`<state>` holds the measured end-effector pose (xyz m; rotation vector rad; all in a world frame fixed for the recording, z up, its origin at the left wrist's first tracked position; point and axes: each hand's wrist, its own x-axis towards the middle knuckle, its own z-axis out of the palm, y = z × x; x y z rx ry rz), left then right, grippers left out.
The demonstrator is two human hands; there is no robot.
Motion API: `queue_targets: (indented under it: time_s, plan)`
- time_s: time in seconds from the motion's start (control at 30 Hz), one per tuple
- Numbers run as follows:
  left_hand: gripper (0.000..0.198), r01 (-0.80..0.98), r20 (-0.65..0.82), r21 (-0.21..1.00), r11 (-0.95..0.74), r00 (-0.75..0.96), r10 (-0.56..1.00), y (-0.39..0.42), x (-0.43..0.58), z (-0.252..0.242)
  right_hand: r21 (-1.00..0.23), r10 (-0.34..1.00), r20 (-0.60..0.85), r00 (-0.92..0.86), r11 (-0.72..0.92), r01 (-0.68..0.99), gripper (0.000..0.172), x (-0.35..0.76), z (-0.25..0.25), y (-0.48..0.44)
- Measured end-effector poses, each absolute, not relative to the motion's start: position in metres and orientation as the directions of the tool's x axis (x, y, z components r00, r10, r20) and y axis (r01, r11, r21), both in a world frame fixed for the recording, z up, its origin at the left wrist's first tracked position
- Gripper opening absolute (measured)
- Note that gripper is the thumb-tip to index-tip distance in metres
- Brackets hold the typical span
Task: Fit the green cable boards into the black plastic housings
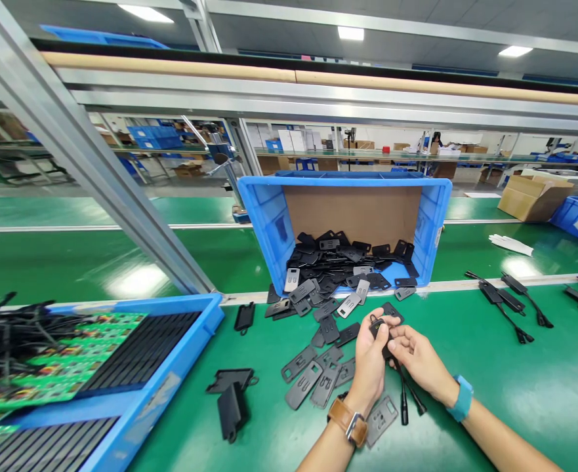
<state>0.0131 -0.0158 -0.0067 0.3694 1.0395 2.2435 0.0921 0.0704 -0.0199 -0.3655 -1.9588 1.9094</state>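
Between my two hands is a small black plastic case (381, 335) with cables hanging from its lower end. My left hand (373, 354) is wrapped round it, thumb on its face. The fingers of my right hand (414, 354) pinch its right side, near where the black cables (403, 390) come out. Flat black plastic covers (304, 385) with slots lie loose on the green bench left of my hands. One cover (382, 419) lies just under my left wrist. Farther left are several black case shells (232, 410) with a loop at one end.
A blue crate (345, 180) lies on its side, spilling black covers. At left, a blue tray (170, 367) holds green circuit boards (106, 347) and black cases. To the right lie cabled black units (500, 298) and a white glove (511, 245). A metal post (96, 157) slants at left.
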Motion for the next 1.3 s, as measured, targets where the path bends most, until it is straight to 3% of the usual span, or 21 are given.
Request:
queue_targets:
  time_s: [0.07,0.13,0.27,0.37,0.5,0.7,0.93,1.07,1.2,1.3]
  plan:
    - [0.048,-0.434,-0.005,0.765,-0.476,-0.743,0.669,-0.017,0.012,-0.005,-0.999,0.363,0.048,-0.931,0.000,-0.052,0.040,0.092,-0.017,0.074]
    - [0.046,-0.409,0.009,0.790,-0.457,-0.737,0.676,-0.017,0.011,-0.005,-0.998,0.370,0.052,-0.927,0.054,-0.034,0.038,0.093,-0.014,0.075]
    - [0.033,-0.328,0.051,0.838,-0.437,-0.749,0.661,-0.015,0.009,-0.007,-0.923,0.471,0.192,-0.861,0.385,0.004,0.028,0.099,-0.008,0.076]
    - [0.028,-0.349,0.061,0.828,-0.438,-0.721,0.690,-0.014,0.007,-0.010,-0.873,0.467,0.239,-0.851,0.487,0.023,0.023,0.101,-0.006,0.079]
    - [0.029,-0.383,0.070,0.809,-0.446,-0.690,0.720,-0.015,0.006,-0.012,-0.881,0.409,0.190,-0.893,0.471,0.028,0.023,0.101,-0.008,0.083]
    - [0.027,-0.345,0.093,0.830,-0.438,-0.689,0.719,-0.017,0.008,-0.008,-0.861,0.443,0.256,-0.859,0.508,0.005,0.029,0.099,-0.012,0.079]
    - [0.043,-0.328,0.044,0.882,-0.339,-0.659,0.751,-0.016,0.009,-0.006,-0.991,0.407,0.054,-0.912,0.133,0.001,0.047,0.094,-0.020,0.085]
    - [0.044,-0.286,0.032,0.906,-0.312,-0.688,0.725,-0.015,0.008,-0.006,-0.999,0.384,0.003,-0.923,0.040,0.013,0.049,0.094,-0.025,0.086]
    - [0.050,-0.295,0.020,0.904,-0.311,-0.695,0.719,-0.013,0.007,-0.010,-0.993,0.440,0.006,-0.898,0.109,0.046,0.051,0.092,-0.025,0.093]
    - [0.055,-0.320,-0.011,0.892,-0.319,-0.721,0.693,-0.010,0.004,-0.014,-0.934,0.647,0.031,-0.762,0.291,0.209,0.054,0.094,-0.021,0.123]
